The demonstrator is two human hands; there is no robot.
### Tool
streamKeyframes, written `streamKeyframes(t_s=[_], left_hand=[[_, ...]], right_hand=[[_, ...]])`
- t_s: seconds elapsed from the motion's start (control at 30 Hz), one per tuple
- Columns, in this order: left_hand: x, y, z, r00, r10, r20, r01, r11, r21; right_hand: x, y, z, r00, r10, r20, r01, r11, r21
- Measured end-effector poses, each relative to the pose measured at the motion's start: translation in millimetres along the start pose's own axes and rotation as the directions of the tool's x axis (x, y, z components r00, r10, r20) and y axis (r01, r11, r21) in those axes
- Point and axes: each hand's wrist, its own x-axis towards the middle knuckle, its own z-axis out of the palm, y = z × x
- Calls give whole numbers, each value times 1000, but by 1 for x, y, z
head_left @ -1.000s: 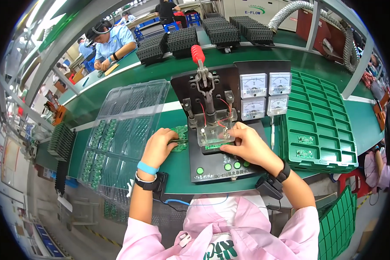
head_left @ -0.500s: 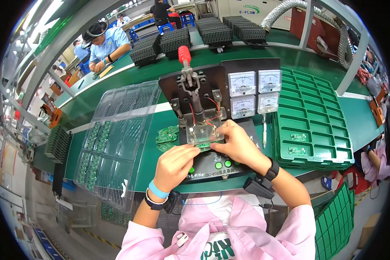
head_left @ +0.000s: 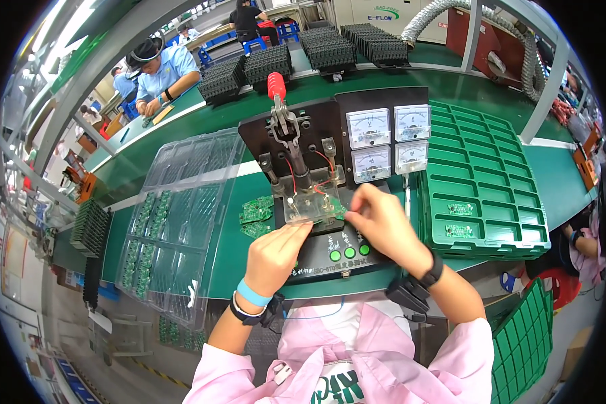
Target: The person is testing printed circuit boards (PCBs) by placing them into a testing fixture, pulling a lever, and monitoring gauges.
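A test fixture (head_left: 289, 114) stands in front of me, with a red-handled toggle clamp (head_left: 276, 87) and a clear plate (head_left: 304, 207) wired in red. My left hand (head_left: 275, 254) touches the fixture's front edge with stretched fingers; its thumb is partly hidden. My right hand (head_left: 384, 219), slightly blurred, pinches a small green circuit board (head_left: 340, 211) at the right side of the clear plate. Loose circuit boards (head_left: 256, 210) lie left of the fixture. Green push buttons (head_left: 349, 252) line its base, and dial meters (head_left: 370, 128) are mounted to its right.
A clear tray (head_left: 209, 192) with boards in some compartments lies to the left. On the right is a green compartment tray (head_left: 481, 202) holding two boards. Black racks (head_left: 326, 48) line the far edge. Across the bench sits a co-worker in light blue (head_left: 172, 77).
My right hand has moved right and slightly up from the fixture's front, with the circuit board at its fingertips. My left hand stays at the front edge, its fingers straighter.
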Motion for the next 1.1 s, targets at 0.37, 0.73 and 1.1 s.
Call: streamKeyframes(t_s=[0.37, 0.73, 1.1], left_hand=[[6, 24, 7, 958, -86, 273, 76, 996, 47], [-1, 44, -5, 941, -135, 309, 102, 988, 120], [135, -8, -36, 929, -238, -283, 152, 944, -293]], right_hand=[[0, 13, 9, 906, -412, -94, 394, 904, -163], [0, 17, 1, 926, -358, -116, 307, 898, -314], [-47, 78, -144, 912, -237, -335, -14, 797, -603]])
